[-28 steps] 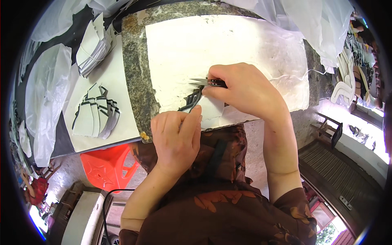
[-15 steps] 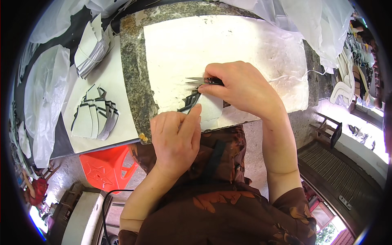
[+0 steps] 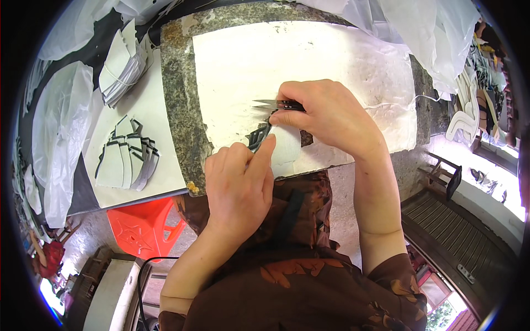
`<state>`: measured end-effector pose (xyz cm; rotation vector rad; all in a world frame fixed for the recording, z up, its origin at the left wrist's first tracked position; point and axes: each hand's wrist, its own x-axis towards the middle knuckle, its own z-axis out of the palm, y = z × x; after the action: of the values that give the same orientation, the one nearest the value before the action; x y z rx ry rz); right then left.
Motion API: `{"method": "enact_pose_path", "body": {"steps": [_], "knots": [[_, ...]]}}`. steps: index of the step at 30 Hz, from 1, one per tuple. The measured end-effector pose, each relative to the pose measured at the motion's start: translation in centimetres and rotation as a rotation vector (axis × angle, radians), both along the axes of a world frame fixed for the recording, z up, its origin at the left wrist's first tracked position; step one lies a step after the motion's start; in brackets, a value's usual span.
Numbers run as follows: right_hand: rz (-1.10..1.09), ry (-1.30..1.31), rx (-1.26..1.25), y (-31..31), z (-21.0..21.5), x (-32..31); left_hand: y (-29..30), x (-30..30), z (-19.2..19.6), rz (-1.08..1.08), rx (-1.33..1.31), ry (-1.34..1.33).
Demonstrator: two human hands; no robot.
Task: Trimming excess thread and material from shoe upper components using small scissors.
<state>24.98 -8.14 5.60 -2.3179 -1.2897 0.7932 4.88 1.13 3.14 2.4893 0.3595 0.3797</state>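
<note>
My right hand [image 3: 326,113] is closed round a pair of small scissors [image 3: 268,103]. The pointed blades are slightly parted and face left, just above the white work sheet. Its thumb and fingers also reach the end of a black-edged white piece [image 3: 286,144], which lies by the sheet's near edge. Over the left part of this piece is my left hand [image 3: 237,185], index finger stretched along it and the other fingers curled. Several folded black edges [image 3: 257,135] bunch between the hands. What lies under my left fingers is hidden.
The white sheet [image 3: 243,66] covers a mottled stone slab [image 3: 179,83]. At left, several black-edged white pieces [image 3: 124,163] lie fanned, with a tied bundle of white pieces [image 3: 117,71] behind. Plastic bags [image 3: 63,132] flank the table. Below stands a red stool [image 3: 141,226].
My left hand has shifted slightly, its index fingertip moving a little up along the piece. My right hand has risen a touch with the scissors. The piles at left are unchanged.
</note>
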Motion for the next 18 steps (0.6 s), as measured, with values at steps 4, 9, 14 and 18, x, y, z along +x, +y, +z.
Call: {"method": "enact_pose_path", "body": {"steps": [4,9,14,18], "knots": [[0.001,-0.011,0.007,0.2,-0.1,0.2,0.2,0.2,0.1,-0.022,-0.020,0.030],[-0.010,0.090,0.072,0.0,-0.9,0.7,0.5,0.3,0.1,-0.042,-0.023,0.048],[-0.040,0.353,0.044,-0.3,0.2,1.7,0.5,0.4,0.2,-0.037,-0.037,0.065],[-0.021,0.345,0.048,0.0,-0.2,1.8,0.4,0.7,0.6,-0.020,-0.046,0.063]]}}
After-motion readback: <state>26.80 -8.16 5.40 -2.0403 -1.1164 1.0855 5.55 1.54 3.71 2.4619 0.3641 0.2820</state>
